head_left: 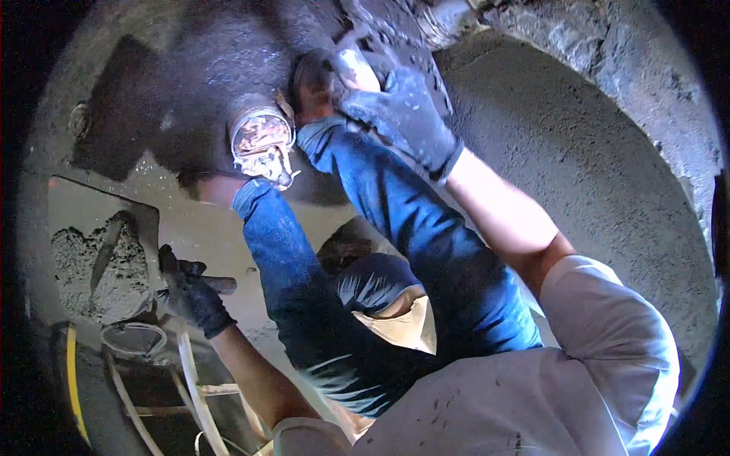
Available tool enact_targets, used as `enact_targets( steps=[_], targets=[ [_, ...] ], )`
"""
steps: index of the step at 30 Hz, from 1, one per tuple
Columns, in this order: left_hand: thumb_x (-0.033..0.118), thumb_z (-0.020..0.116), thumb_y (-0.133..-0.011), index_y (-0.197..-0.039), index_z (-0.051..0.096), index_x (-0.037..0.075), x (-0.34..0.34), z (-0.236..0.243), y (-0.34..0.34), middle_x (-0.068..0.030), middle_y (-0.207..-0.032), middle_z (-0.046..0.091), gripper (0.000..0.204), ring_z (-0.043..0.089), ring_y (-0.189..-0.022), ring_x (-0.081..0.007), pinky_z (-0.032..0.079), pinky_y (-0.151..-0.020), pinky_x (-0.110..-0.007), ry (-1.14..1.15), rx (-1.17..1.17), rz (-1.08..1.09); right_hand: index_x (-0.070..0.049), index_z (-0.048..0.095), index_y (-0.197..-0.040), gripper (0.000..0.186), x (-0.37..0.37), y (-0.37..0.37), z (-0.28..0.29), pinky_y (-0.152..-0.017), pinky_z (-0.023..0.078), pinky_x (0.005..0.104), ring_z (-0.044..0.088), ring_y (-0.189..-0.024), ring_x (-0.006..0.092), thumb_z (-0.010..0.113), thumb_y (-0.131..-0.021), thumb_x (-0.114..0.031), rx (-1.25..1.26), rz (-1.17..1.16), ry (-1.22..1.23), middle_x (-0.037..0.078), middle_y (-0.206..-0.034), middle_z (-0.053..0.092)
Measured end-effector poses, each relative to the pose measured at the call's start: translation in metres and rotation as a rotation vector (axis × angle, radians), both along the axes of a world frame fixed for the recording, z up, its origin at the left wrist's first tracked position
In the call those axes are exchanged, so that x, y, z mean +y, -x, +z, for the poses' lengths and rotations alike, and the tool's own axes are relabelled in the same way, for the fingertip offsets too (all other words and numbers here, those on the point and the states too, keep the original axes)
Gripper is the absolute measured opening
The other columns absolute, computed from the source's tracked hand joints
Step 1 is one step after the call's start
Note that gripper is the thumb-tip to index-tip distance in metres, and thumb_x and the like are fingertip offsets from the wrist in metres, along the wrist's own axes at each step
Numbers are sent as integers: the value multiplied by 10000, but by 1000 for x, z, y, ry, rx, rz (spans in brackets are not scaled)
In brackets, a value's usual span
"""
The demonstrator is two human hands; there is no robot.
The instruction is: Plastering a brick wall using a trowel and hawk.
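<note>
My left hand [194, 292], in a dark glove, is closed round the stubby handle of a plasterer's hawk [137, 201]. A lumpy heap of wet grey mortar [103, 266] lies on its flat board. My right hand [407, 114], in a mortar-spotted glove, grips the pale handle of a trowel [356, 70] against the dark wet surface at the top. Its blade is blurred and partly hidden. Between my hands stretch my legs in blue jeans [411, 197], the feet near the wet surface.
A round pipe end [262, 140] with crumpled wrapping sits between my feet. On the right curves a grey mortar surface [563, 144], bordered by rough rock [646, 76]. A ladder-like frame [194, 372] and yellow strip [74, 372] stand lower left. Something cap-like [372, 281] shows between my legs.
</note>
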State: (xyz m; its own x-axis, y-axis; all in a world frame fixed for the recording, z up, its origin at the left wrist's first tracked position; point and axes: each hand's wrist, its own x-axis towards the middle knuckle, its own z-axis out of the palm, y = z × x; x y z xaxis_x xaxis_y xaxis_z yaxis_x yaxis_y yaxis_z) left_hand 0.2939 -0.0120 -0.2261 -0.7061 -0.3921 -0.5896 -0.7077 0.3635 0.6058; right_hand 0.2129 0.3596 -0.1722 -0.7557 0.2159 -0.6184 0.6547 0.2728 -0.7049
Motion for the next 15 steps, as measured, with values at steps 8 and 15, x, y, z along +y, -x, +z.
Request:
enact_targets(
  steps=[8, 15],
  targets=[
    [188, 582, -865, -1164, 571, -36, -79, -39, 6, -118, -891, 662, 374, 556, -783, -193, 470, -689, -311, -396, -8, -144, -24, 611, -1010, 333, 28, 21, 0, -798, 485, 370, 611, -875, 268, 672, -732, -198, 388, 409, -349, 161, -987, 625],
    [114, 611, -851, -1115, 580, 39, -44, -64, 37, -84, -794, 639, 276, 575, -639, -165, 484, -584, -302, -283, -75, -155, -31, 587, -879, 214, -11, 34, 13, -694, 476, 284, 569, -756, 128, 710, -749, -146, 303, -98, 12, 28, -819, 597]
  ],
)
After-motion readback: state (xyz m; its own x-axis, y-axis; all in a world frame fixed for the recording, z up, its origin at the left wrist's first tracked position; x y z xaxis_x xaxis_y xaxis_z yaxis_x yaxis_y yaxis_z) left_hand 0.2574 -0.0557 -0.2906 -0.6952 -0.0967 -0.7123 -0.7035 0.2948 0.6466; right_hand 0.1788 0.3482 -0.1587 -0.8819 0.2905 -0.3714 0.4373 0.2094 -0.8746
